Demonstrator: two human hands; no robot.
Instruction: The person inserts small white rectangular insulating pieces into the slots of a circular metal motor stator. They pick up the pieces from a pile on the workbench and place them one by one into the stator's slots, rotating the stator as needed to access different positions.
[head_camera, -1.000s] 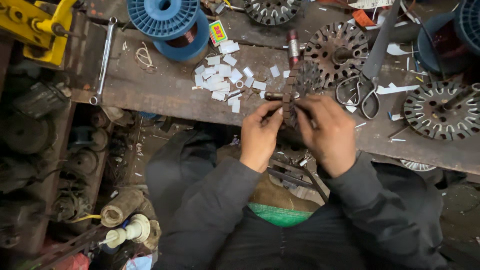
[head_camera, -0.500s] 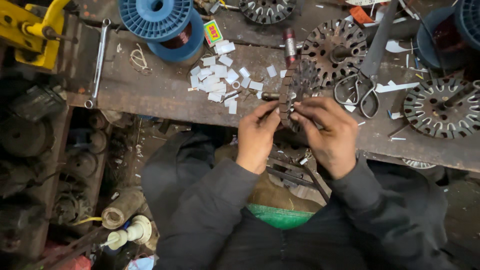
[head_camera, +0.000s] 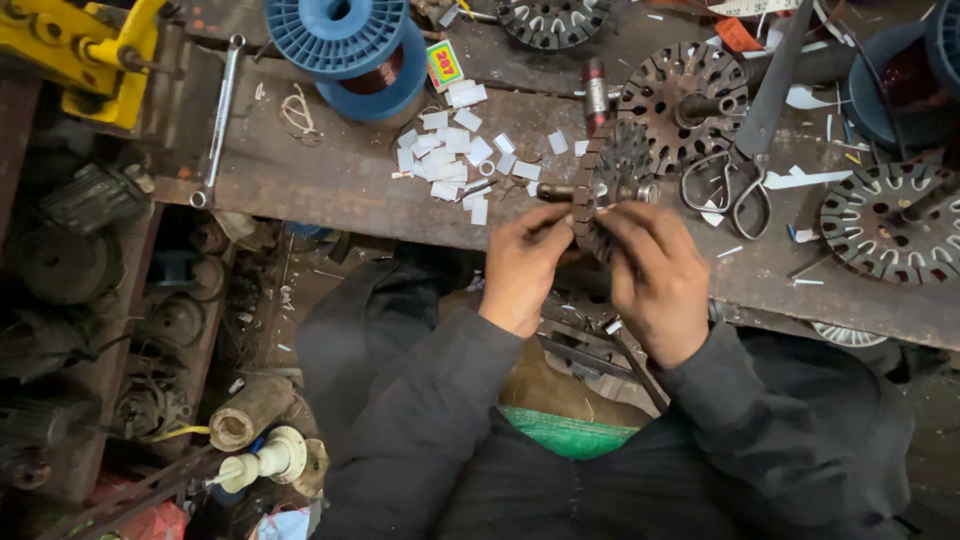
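Observation:
Both my hands are at the front edge of a worn metal bench (head_camera: 330, 190). They hold a dark slotted motor core (head_camera: 612, 172) on a shaft, standing on edge. My left hand (head_camera: 523, 265) pinches its near left rim. My right hand (head_camera: 652, 280) grips the near right side, fingers curled over the slots. A scatter of small white paper slips (head_camera: 447, 157) lies on the bench just left of the core.
Two blue wire spools (head_camera: 345, 45) stand at the back. Scissors (head_camera: 730, 190), several other slotted cores (head_camera: 885, 220), a spanner (head_camera: 215, 120) and a yellow tool (head_camera: 85, 55) lie around. Old motor parts (head_camera: 70, 260) fill the floor at left.
The view has shifted slightly. My hands have stayed on the core, with small finger movements at its near rim.

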